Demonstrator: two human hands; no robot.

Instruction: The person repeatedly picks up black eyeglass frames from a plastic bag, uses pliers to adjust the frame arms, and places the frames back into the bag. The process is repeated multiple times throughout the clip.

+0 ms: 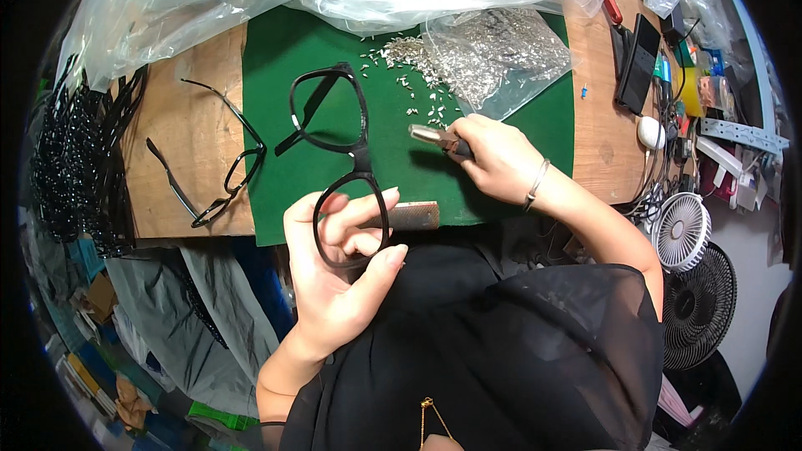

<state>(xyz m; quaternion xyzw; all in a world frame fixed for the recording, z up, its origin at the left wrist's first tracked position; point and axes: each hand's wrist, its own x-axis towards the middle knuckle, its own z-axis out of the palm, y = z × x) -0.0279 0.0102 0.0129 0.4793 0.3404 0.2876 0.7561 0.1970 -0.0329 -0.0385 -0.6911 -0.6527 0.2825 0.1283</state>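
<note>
While the left hand holds one black eyeglass frame by its nearer rim, mostly above the green mat, the right hand grips one pair of pliers, apart from it. A loose grip would likely let the frame twist; a slipping plier tip could scratch it. Count: one second frame, left; one clear bag; small silvery pieces, uncountable.

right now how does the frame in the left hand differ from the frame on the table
The held frame is up in the left hand; the other frame lies across wood and mat. The held frame shows only one arm; the other frame shows two, spread apart. Both are black.
</note>
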